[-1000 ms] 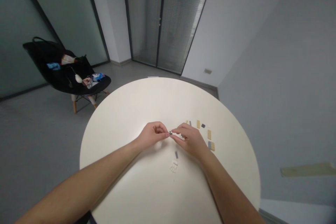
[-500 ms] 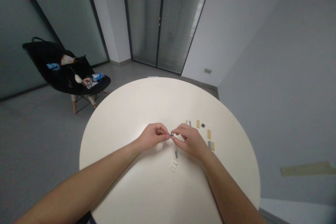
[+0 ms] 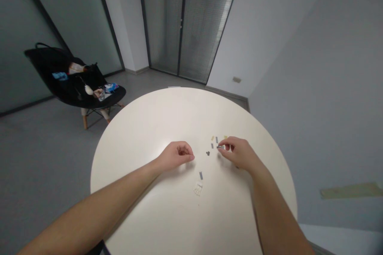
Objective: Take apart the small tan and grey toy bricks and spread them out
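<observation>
My left hand (image 3: 178, 155) is over the middle of the white table, thumb and fingertips pressed together; whatever is between them, if anything, is too small to make out. Farther right, my right hand (image 3: 237, 152) pinches a small dark grey piece (image 3: 220, 147). Between the hands lies a tiny dark piece (image 3: 208, 153). Beside it, toward my right hand, are a small grey piece (image 3: 212, 146), another grey strip (image 3: 217, 140) and a yellow piece (image 3: 212, 138). Nearer me are a grey strip (image 3: 201, 175) and several pale pieces (image 3: 198, 188).
The round white table (image 3: 167, 119) fills the centre. A black chair (image 3: 64, 83) with a bag and other items on it stands at the far left. Glass doors (image 3: 197, 24) and grey walls rise behind the table.
My right hand has moved right, away from my left hand, and now covers most of the yellow pieces there. The dark piece between the hands now shows on the table. My left hand has barely moved.
</observation>
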Tool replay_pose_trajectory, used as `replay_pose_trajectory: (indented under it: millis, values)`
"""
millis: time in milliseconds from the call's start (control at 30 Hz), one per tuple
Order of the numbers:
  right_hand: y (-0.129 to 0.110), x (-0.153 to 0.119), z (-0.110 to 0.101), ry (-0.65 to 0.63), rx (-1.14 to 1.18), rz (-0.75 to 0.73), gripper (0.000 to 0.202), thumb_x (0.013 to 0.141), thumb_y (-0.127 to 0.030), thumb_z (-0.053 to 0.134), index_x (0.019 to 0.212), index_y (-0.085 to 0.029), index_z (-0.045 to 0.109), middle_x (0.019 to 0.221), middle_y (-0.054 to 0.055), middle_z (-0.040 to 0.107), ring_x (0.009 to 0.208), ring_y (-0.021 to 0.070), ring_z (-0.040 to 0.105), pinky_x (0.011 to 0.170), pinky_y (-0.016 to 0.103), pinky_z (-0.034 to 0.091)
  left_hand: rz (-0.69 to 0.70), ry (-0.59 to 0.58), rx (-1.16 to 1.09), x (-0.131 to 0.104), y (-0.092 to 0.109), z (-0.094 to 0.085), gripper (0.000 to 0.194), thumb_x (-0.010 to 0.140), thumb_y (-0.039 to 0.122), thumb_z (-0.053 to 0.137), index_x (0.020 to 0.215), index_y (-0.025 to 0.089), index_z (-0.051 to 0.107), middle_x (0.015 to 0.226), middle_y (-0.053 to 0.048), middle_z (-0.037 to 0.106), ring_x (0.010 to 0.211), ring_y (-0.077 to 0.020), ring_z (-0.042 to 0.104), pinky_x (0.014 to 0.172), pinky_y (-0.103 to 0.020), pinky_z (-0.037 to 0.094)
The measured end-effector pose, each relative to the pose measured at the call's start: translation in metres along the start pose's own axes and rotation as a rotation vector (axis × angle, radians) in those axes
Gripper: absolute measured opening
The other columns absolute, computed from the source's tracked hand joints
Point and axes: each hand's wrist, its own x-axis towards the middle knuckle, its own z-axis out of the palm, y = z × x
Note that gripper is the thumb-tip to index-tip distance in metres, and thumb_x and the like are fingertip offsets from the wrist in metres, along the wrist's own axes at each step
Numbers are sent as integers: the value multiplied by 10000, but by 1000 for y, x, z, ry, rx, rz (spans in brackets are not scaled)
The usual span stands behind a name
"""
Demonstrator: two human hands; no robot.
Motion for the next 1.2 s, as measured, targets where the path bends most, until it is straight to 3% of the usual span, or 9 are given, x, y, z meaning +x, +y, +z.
replay_pose_trajectory:
  millis: [167,433,567,667,833,1000,1200]
  values:
    - [-5,2,15,-162,-53,39,129,716,-249,626,768,-219,740,612,5,630,556,132,521,552,250,348,4,-8,11,-1,3,1,184,694,276,727,707,127,621,578,24,562,527,-80,480,530,-213,346]
    - [-15,2,21,-190,-95,70,120,718,-217,614,739,-224,731,615,12,648,551,138,517,530,246,312,15,-55,51,-1,2,2,163,726,277,699,726,130,628,583,15,576,532,-89,499,532,-216,365]
    - [-14,3,23,-192,-78,59,133,732,-231,615,776,-222,740,623,17,649,555,138,515,541,248,312,56,-107,195,-5,2,5,136,760,272,661,764,136,658,634,-3,619,577,-104,534,556,-216,396]
    - [-14,4,23,-223,-60,85,169,753,-257,609,840,-216,749,645,19,659,571,135,526,558,244,319,138,-183,384,-8,6,8,123,774,250,647,825,151,700,713,-19,663,629,-114,559,588,-215,413]
    - [-20,4,23,-260,-53,102,215,788,-292,588,903,-210,751,682,27,669,602,136,534,570,241,319,422,-340,640,-10,12,9,192,824,180,597,965,194,728,791,-34,701,742,-140,607,755,-255,431]
    - [-20,4,24,-242,-31,73,217,799,-320,590,907,-216,747,661,21,659,592,135,525,565,243,314,518,-323,827,-10,10,16,259,862,186,577,1081,247,702,846,-44,676,791,-159,603,755,-270,416]
    - [-17,6,21,-141,-25,101,257,841,-343,547,927,-201,742,691,35,676,597,132,531,589,243,344,522,-291,907,-9,7,23,173,873,253,598,973,264,739,841,-42,650,801,-169,592,739,-279,406]
